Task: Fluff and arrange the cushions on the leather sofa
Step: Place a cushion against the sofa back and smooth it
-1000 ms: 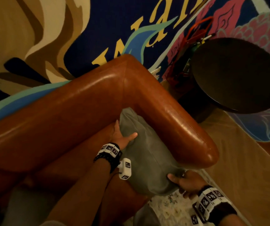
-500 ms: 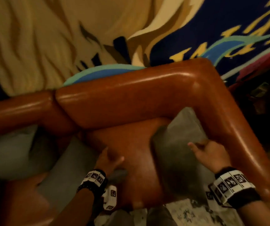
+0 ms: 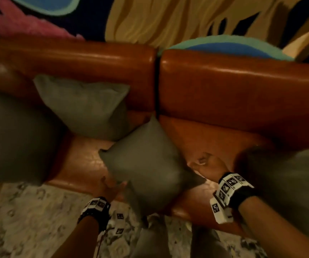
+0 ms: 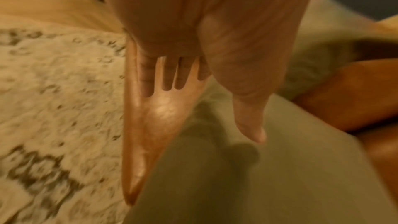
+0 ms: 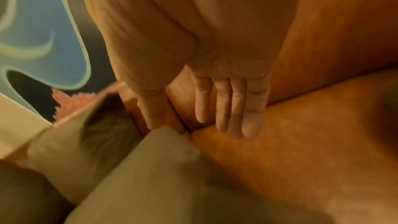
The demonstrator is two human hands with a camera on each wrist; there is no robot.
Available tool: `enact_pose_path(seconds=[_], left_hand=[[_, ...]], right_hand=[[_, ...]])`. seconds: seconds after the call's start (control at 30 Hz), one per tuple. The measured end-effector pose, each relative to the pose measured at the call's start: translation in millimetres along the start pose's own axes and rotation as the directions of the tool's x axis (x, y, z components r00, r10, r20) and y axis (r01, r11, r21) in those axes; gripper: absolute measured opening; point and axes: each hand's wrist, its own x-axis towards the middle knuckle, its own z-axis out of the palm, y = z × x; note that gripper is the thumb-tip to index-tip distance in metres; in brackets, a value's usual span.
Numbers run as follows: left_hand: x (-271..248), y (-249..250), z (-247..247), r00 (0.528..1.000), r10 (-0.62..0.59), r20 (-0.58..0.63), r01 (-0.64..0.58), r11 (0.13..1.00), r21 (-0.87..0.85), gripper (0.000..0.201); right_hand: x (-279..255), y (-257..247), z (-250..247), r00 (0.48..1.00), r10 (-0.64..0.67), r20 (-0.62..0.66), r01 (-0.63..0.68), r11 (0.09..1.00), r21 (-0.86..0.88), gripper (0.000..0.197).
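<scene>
- Four grey cushions show on the brown leather sofa (image 3: 243, 86), all seen best from the head view.
- Middle cushion (image 3: 146, 164) stands on one corner like a diamond, at the front of the seat, its top corner near the seam between the two backrests.
- Left hand (image 3: 112, 187) is at that cushion's lower left edge; the wrist view shows its fingers (image 4: 168, 74) straight and spread, thumb out over the grey fabric. Whether the palm touches the cushion I cannot tell.
- Right hand (image 3: 207, 164) is just beside the cushion's right corner, over the seat, fingers (image 5: 234, 108) straight and close together, holding nothing.
- Both hands are apart from each other, one on either side of the cushion.
- Back cushion (image 3: 86, 105) leans on the left backrest, behind and to the left of the middle one.
- Left cushion (image 3: 14, 138) fills the sofa's left end, partly out of frame.
- Right cushion (image 3: 289, 187) lies blurred at the right edge, beyond the right wrist.
- Rug (image 3: 28, 220), pale with a dark mottled pattern, lies in front of the sofa.
- Mural (image 3: 168, 17) in blue, pink, tan and teal covers the wall behind the sofa.
- Marker-printed bands sit on both wrists.
</scene>
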Motion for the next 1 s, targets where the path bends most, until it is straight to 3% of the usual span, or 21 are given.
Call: enact_pose_path(seconds=[0.07, 0.1, 0.13, 0.17, 0.23, 0.27, 0.4, 0.53, 0.67, 0.77, 0.83, 0.9, 1.0], left_hand=[[54.4, -43.8, 5.0, 0.999, -0.011, 0.033, 0.012, 0.999, -0.049, 0.149], [51.1, -44.5, 4.8, 0.998, 0.013, 0.061, -0.007, 0.995, -0.104, 0.153], [63.5, -57.1, 7.0, 0.997, 0.008, 0.077, 0.006, 0.982, -0.187, 0.148], [40.7, -41.9, 2.5, 0.995, 0.028, 0.1, -0.003, 0.97, -0.245, 0.134], [28.0, -32.9, 2.6, 0.989, 0.022, 0.145, 0.036, 0.924, -0.38, 0.104], [28.9, -35.9, 6.6, 0.981, -0.006, 0.194, 0.09, 0.898, -0.431, 0.099], [41.2, -45.0, 30.9, 0.948, -0.031, 0.318, 0.213, 0.803, -0.557, 0.113], [44.5, -41.7, 55.3, 0.932, 0.028, 0.362, 0.241, 0.696, -0.676, 0.109], [32.5, -20.8, 58.4, 0.972, 0.039, 0.232, 0.137, 0.71, -0.691, 0.115], [10.8, 3.7, 55.3, 0.992, 0.044, 0.116, 0.044, 0.749, -0.661, 0.093], [-3.9, 21.6, 51.5, 0.993, 0.092, 0.08, -0.025, 0.796, -0.605, 0.082], [-15.1, 35.2, 46.0, 0.989, 0.141, 0.048, -0.094, 0.84, -0.534, 0.085], [-25.6, 42.4, 43.3, 0.986, 0.165, 0.031, -0.131, 0.873, -0.47, 0.087]], right_hand=[[20.3, -16.1, 27.8, 1.0, 0.008, 0.029, -0.008, 1.0, -0.025, 0.079], [28.2, -22.7, 40.2, 0.999, 0.005, 0.045, -0.004, 0.999, -0.038, 0.095], [36.7, -26.8, 52.2, 0.998, 0.007, 0.054, -0.005, 0.999, -0.036, 0.11], [43.3, -31.0, 63.0, 0.998, 0.017, 0.06, -0.016, 1.0, -0.013, 0.118], [55.2, -35.2, 82.5, 0.996, 0.058, 0.061, -0.06, 0.997, 0.041, 0.121], [61.5, -33.9, 90.7, 0.996, 0.07, 0.062, -0.074, 0.996, 0.059, 0.125], [82.1, -27.3, 107.3, 0.989, 0.131, 0.065, -0.139, 0.982, 0.127, 0.14], [92.1, -13.7, 106.7, 0.977, 0.182, 0.108, -0.203, 0.952, 0.23, 0.12], [85.9, -15.1, 88.8, 0.959, 0.248, 0.14, -0.282, 0.888, 0.364, 0.109], [80.8, -16.3, 74.5, 0.943, 0.291, 0.162, -0.333, 0.824, 0.458, 0.11], [74.8, -13.5, 67.0, 0.933, 0.302, 0.195, -0.359, 0.794, 0.491, 0.12], [67.7, -7.2, 60.5, 0.93, 0.307, 0.204, -0.369, 0.765, 0.529, 0.125], [66.2, 13.1, 47.0, 0.916, 0.346, 0.201, -0.399, 0.739, 0.544, 0.12]])
